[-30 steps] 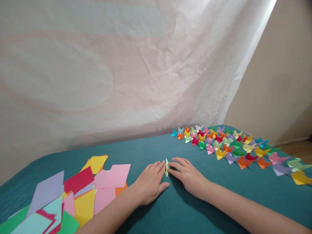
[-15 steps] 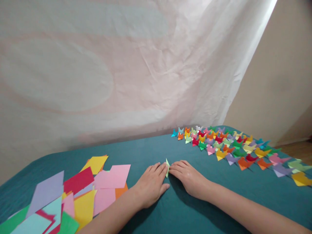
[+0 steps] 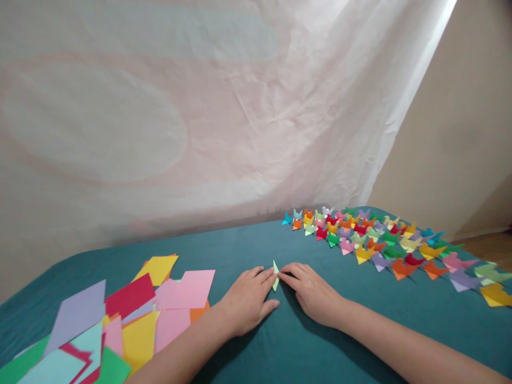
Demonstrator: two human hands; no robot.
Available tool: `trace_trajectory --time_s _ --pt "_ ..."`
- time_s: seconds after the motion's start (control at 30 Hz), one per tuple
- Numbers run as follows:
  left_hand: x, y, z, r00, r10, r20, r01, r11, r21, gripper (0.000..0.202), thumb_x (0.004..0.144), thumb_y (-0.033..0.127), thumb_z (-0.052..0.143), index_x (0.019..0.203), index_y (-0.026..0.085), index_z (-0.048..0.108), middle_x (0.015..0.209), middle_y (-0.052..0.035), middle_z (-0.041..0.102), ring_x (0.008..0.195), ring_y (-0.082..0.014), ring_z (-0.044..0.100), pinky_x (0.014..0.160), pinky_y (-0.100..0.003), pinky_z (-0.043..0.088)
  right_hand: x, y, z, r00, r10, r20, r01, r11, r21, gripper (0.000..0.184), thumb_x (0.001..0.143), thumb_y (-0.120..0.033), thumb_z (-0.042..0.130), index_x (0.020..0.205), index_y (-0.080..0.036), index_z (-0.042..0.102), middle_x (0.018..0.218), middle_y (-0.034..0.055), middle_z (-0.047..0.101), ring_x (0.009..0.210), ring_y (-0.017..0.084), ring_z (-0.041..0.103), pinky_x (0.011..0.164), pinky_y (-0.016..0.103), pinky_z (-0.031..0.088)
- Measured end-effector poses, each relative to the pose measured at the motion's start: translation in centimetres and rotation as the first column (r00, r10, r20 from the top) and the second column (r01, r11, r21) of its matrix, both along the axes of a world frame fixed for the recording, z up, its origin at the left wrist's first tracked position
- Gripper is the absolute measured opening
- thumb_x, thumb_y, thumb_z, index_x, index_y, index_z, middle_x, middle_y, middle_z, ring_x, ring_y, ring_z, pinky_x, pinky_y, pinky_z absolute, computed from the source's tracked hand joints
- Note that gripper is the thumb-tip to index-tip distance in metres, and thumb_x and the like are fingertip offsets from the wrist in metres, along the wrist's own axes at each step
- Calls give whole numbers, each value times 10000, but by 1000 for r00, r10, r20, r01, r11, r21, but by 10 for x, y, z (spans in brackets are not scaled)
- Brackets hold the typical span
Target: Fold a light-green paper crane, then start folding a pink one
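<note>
A small light-green folded piece of paper [image 3: 276, 282] lies on the cloth between my two hands, a narrow shape with pointed ends. My left hand [image 3: 250, 300] rests palm down with its fingertips on the paper's left side, holding it against the table, its thumb apart from the fingers. From the other side my right hand [image 3: 310, 290] reaches in, fingers bent, index fingertip against the middle of the paper. The right thumb is mostly hidden under the hand. Fingers cover part of the folds.
Loose colored paper sheets, among them a pink sheet [image 3: 197, 288] and a lavender sheet [image 3: 77, 317], overlap at left. Rows of folded paper birds stand at right, a yellow bird [image 3: 496, 294] nearest. A dark green cloth [image 3: 240, 248] covers the table; a pale curtain [image 3: 240, 117] hangs behind.
My right hand's fingers have shifted slightly, the index fingertip now further onto the paper and more of the paper showing. My left hand stays almost in place.
</note>
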State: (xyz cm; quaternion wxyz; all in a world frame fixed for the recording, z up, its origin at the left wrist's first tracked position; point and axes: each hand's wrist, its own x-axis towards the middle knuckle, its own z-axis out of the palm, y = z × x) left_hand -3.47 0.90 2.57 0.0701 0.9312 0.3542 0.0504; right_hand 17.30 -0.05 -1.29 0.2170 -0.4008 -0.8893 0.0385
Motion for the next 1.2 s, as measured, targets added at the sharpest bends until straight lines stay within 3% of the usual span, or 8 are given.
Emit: trace_trajectory --time_s 0.17,0.5,0.73,0.97,1.2 --pt "-2 13 -7 988 -64 143 61 998 24 372 884 326 519 1235 203 516 1230 -70 573 1130 -240 491 970 -392 380 0 2 1 999 -17 31 17 1000 -12 456 820 -14 386 1215 -172 550 1130 109 559 1043 218 475 889 384 410" --pt "-10 30 -22 932 -37 361 71 994 -82 353 824 377 617 1154 254 605 1175 -42 616 1097 -209 512 965 -356 376 3 7 2 1000 -1 16 2 998 -61 562 740 25 402 1234 -201 549 1164 88 553 1062 211 470 912 383 395" --pt "-9 32 -24 900 17 436 46 990 -135 317 776 356 676 1073 250 654 1133 -34 638 1060 -189 541 954 -319 384 5 6 -2 1000 3 -25 -3 999 -39 580 734 27 408 1244 -218 537 1162 83 552 1061 208 472 906 381 396" --pt "-3 26 -25 903 63 424 -34 997 -75 230 823 380 614 1003 250 675 1060 -20 657 997 -193 562 902 -319 406 4 6 -2 999 6 -43 -7 1000 -24 550 768 16 408 1240 -232 540 1136 80 565 1045 209 479 893 387 400" --pt "-2 31 -27 938 33 344 -52 998 46 230 891 393 513 949 246 679 951 -6 683 907 -179 580 820 -292 416 4 7 -4 998 6 -65 -8 1000 -19 569 752 26 412 1238 -240 539 1122 76 568 1032 207 485 882 386 405"
